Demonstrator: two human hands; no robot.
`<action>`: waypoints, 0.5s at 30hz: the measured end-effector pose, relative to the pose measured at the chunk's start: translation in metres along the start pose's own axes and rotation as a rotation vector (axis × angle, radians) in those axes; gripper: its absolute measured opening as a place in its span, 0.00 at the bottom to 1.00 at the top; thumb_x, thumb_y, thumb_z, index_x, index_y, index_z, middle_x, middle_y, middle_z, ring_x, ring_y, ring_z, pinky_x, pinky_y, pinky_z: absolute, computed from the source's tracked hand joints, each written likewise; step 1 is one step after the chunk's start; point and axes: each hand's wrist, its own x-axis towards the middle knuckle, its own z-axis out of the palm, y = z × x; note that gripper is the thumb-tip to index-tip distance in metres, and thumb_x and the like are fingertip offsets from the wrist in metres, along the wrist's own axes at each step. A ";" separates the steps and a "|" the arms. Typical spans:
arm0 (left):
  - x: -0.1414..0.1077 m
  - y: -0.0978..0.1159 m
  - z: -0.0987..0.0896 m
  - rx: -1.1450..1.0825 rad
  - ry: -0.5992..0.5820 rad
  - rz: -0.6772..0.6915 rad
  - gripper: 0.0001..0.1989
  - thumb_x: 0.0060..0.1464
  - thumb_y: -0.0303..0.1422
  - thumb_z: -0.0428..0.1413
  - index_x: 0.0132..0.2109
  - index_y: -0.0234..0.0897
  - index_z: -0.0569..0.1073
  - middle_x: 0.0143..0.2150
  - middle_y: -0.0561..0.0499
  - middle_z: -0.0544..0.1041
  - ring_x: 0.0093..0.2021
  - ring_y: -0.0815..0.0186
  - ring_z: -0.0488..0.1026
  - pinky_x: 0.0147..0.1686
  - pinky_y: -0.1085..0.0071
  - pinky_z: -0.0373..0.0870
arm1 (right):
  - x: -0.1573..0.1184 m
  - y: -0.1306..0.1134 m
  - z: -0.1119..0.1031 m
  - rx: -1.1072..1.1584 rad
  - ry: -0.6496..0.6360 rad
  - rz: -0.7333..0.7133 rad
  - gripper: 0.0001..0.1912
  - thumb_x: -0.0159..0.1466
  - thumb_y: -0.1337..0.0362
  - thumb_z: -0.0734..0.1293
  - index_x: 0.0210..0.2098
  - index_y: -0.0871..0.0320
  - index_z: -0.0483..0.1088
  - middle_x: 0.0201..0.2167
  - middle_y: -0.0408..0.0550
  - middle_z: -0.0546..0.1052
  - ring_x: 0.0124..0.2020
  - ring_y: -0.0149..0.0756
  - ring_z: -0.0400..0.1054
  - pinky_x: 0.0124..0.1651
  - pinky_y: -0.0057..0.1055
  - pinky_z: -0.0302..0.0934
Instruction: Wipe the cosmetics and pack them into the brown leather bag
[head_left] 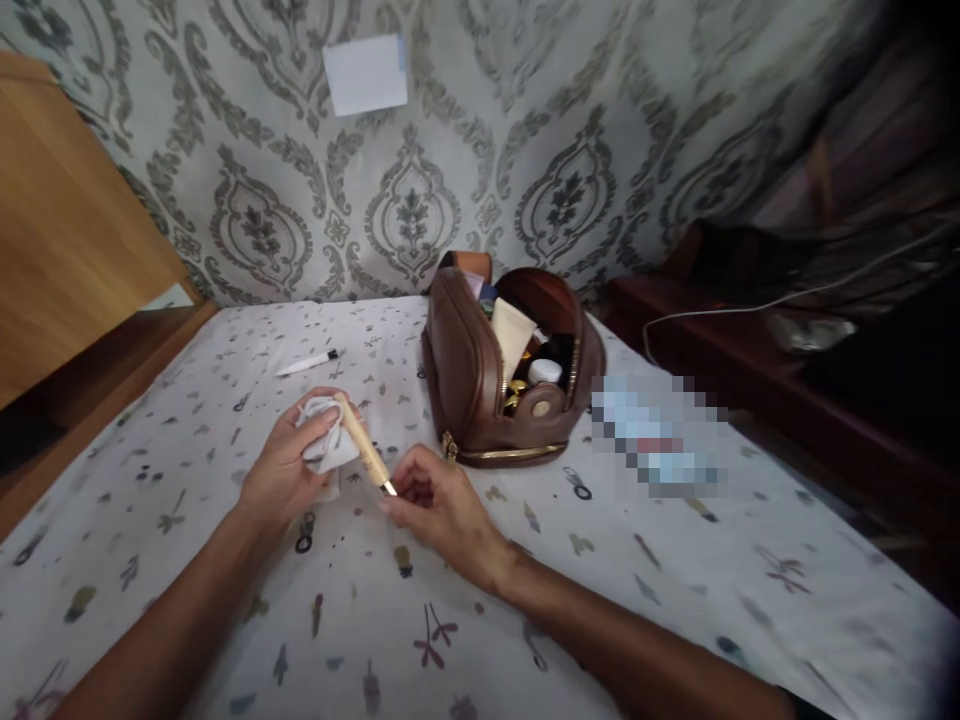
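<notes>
While the brown bag [465,370] sits close behind the right hand [450,520], wide room lies between the left hand [277,475] and the wooden edge [165,350]. The tan tube [361,440] slants between both hands: the left grip holds it with a white cloth [326,453], the right pinches its near end. Below is a printed sheet [330,600]; behind, a flowery wall [412,205].

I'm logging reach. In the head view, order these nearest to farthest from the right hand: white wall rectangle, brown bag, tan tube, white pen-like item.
1. Tan tube: left, at the right hand.
2. Brown bag: beyond, to the right.
3. White pen-like item: farther left.
4. White rectangle: high on the wall.
</notes>
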 end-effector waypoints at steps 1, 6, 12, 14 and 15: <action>0.000 0.000 -0.002 0.000 -0.007 -0.004 0.24 0.33 0.36 0.74 0.38 0.37 0.75 0.29 0.53 0.79 0.28 0.67 0.77 0.25 0.77 0.71 | 0.000 0.000 0.000 0.088 -0.026 0.017 0.18 0.54 0.55 0.76 0.30 0.56 0.65 0.25 0.37 0.71 0.27 0.28 0.66 0.30 0.26 0.59; -0.004 -0.005 -0.009 0.065 -0.117 -0.103 0.28 0.33 0.38 0.75 0.43 0.37 0.76 0.34 0.48 0.82 0.28 0.63 0.78 0.25 0.72 0.74 | 0.003 -0.003 0.002 0.363 -0.117 0.053 0.26 0.49 0.44 0.78 0.29 0.57 0.67 0.25 0.38 0.72 0.26 0.30 0.71 0.26 0.25 0.58; -0.004 -0.012 -0.006 0.092 -0.317 -0.134 0.25 0.41 0.39 0.72 0.45 0.36 0.77 0.39 0.44 0.83 0.27 0.60 0.78 0.24 0.67 0.76 | 0.005 -0.010 -0.001 0.477 -0.156 0.078 0.25 0.54 0.43 0.76 0.31 0.60 0.72 0.26 0.41 0.76 0.24 0.27 0.71 0.26 0.24 0.58; -0.003 -0.013 -0.005 0.069 -0.308 -0.111 0.24 0.41 0.39 0.72 0.45 0.36 0.77 0.37 0.45 0.83 0.27 0.62 0.77 0.25 0.68 0.76 | 0.006 -0.009 -0.002 0.491 -0.128 0.084 0.25 0.53 0.44 0.77 0.33 0.60 0.73 0.27 0.41 0.76 0.23 0.26 0.70 0.26 0.24 0.57; -0.001 -0.014 -0.005 0.058 -0.295 -0.099 0.24 0.40 0.39 0.73 0.44 0.35 0.77 0.35 0.46 0.82 0.28 0.62 0.78 0.27 0.69 0.76 | 0.007 -0.008 -0.002 0.490 -0.107 0.084 0.25 0.51 0.46 0.78 0.35 0.59 0.73 0.26 0.39 0.75 0.23 0.25 0.69 0.26 0.24 0.57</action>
